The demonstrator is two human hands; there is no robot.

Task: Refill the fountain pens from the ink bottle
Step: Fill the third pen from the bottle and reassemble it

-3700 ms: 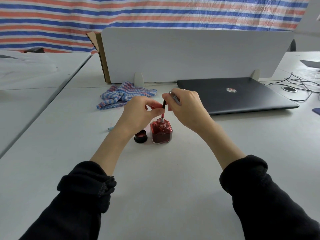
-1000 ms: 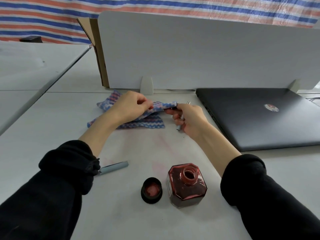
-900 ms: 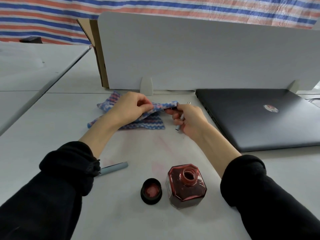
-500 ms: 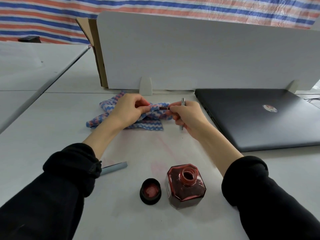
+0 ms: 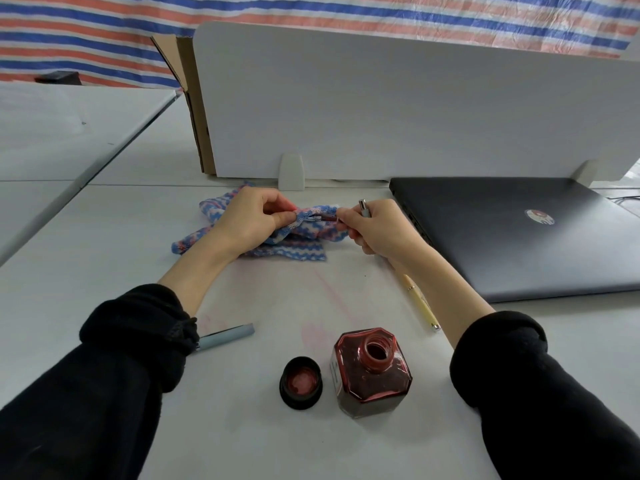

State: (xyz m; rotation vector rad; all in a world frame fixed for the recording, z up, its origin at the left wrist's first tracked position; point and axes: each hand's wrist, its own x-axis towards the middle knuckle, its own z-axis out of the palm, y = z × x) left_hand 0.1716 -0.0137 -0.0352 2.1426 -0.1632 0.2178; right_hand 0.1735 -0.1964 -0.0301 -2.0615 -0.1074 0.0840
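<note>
Where the white desk [image 5: 104,237] lay nearest the camera, an uncapped ink bottle [image 5: 372,372] of red ink was seen standing upright, and its black cap [image 5: 300,382] had been set inside-up just to its left, apart from it. Faint pink smears were visible on the desk surface beyond the bottle. A pale blue-grey pen part [image 5: 227,337] was found lying flat by the left sleeve [image 5: 131,341], and a cream-coloured pen [image 5: 420,303] was partly hidden under the right forearm.

Farther back, a thin pen section [image 5: 322,219], with a metal end and a dark red body, was held level between the two hands. It was pinched at its right end by the curled thumb and fingers of the right hand [image 5: 379,230], from whose top a silver-tipped pen barrel [image 5: 364,207] was seen projecting. Its metal end was pinched through a fold of the blue, white and pink striped cloth [image 5: 294,251] by the thumb and fingers of the left hand [image 5: 252,223]; the rest of the cloth was spread on the desk beneath.

To the right, a closed dark laptop [image 5: 519,237] was laid flat. Behind everything, a white divider panel [image 5: 381,109] was stood upright, with a cardboard box edge [image 5: 194,109] at its left and a striped tarpaulin [image 5: 86,36] beyond.
</note>
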